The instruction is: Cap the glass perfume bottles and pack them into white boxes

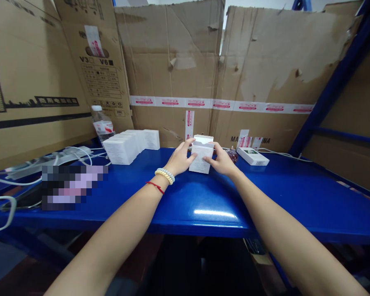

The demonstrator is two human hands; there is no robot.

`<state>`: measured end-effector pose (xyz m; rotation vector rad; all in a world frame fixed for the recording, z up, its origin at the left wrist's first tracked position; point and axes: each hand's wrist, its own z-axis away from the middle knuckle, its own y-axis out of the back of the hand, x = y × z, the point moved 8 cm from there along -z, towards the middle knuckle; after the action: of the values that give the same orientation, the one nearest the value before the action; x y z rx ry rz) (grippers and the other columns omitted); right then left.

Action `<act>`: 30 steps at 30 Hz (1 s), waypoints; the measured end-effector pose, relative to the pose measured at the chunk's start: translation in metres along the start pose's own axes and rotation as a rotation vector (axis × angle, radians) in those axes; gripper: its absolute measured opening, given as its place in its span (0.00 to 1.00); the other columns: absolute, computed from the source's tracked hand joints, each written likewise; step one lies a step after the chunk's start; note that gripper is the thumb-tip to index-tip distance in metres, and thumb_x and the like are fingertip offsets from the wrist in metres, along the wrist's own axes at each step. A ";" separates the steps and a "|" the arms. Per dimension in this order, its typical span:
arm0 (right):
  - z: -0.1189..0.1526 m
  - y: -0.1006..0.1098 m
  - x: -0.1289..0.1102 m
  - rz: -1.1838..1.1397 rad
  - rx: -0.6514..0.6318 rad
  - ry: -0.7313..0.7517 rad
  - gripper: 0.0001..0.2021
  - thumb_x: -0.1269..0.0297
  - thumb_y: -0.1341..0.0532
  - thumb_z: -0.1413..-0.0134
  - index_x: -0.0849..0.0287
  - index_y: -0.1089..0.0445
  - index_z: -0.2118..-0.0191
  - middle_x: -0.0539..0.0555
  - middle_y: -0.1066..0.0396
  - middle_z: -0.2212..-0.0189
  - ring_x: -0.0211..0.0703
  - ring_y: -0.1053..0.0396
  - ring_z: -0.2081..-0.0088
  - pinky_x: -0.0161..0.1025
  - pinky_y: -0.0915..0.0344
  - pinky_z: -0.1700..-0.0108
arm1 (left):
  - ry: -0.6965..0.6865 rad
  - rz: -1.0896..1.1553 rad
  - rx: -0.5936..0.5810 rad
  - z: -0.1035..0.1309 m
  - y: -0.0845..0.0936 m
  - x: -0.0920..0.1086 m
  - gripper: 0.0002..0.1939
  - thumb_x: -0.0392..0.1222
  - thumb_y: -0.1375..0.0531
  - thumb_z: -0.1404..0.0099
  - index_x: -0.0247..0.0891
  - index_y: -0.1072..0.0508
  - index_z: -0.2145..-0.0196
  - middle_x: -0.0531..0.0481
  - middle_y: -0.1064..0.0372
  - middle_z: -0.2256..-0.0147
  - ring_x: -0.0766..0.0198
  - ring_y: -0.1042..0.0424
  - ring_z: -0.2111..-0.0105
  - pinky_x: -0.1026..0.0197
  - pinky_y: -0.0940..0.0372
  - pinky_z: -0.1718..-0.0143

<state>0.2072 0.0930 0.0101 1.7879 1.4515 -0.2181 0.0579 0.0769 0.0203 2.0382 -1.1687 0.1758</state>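
A small white carton [200, 161] stands upright on the blue table, its top flap raised. My left hand [180, 158] grips its left side, with the thumb on the front face and the fingers near the top edge. On the opposite side my right hand [222, 160] holds it too, thumb pressed to the front. Whatever is inside the carton is hidden from view. Just behind my right hand sits a dark reddish round object [232, 155], partly covered.
Several white cartons [123, 149] stand in a row at the left, before a plastic bottle [102, 123]. A flat white box [253, 156] lies to the right. White cables [83, 153] and a blurred-out item [74, 187] lie left on the blue table [296, 197]. Cardboard walls [172, 74] enclose the back.
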 end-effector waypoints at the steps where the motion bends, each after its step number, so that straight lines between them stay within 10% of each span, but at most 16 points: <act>1: 0.000 0.000 0.001 0.011 0.003 -0.007 0.22 0.63 0.38 0.52 0.57 0.43 0.51 0.58 0.32 0.55 0.47 0.31 0.58 0.47 0.33 0.55 | -0.027 -0.012 0.010 0.000 0.002 0.002 0.25 0.39 0.42 0.39 0.43 0.42 0.45 0.45 0.33 0.54 0.62 0.29 0.61 0.56 0.33 0.57; 10: 0.001 -0.001 0.002 -0.021 0.000 -0.043 0.35 0.65 0.38 0.53 0.56 0.52 0.40 0.61 0.36 0.50 0.48 0.32 0.58 0.48 0.34 0.55 | -0.219 -0.043 0.092 0.000 0.016 0.022 0.08 0.33 0.40 0.45 0.37 0.31 0.64 0.43 0.35 0.51 0.57 0.34 0.49 0.57 0.33 0.55; 24: 0.002 -0.006 0.003 -0.114 -0.024 -0.054 0.25 0.64 0.34 0.58 0.53 0.50 0.58 0.51 0.35 0.65 0.44 0.31 0.61 0.44 0.32 0.60 | 0.124 0.368 0.048 -0.002 0.001 -0.013 0.44 0.37 0.32 0.53 0.40 0.51 0.43 0.37 0.40 0.47 0.55 0.30 0.54 0.50 0.33 0.54; 30: 0.000 0.012 -0.004 -0.007 0.053 -0.035 0.28 0.61 0.34 0.58 0.54 0.46 0.51 0.58 0.34 0.55 0.48 0.31 0.57 0.44 0.32 0.61 | 0.160 0.406 0.043 -0.005 0.006 -0.029 0.43 0.32 0.35 0.50 0.42 0.55 0.43 0.45 0.30 0.61 0.58 0.27 0.62 0.50 0.32 0.57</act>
<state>0.2162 0.0899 0.0187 1.8129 1.4395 -0.2925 0.0382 0.0984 0.0136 1.7641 -1.4719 0.5559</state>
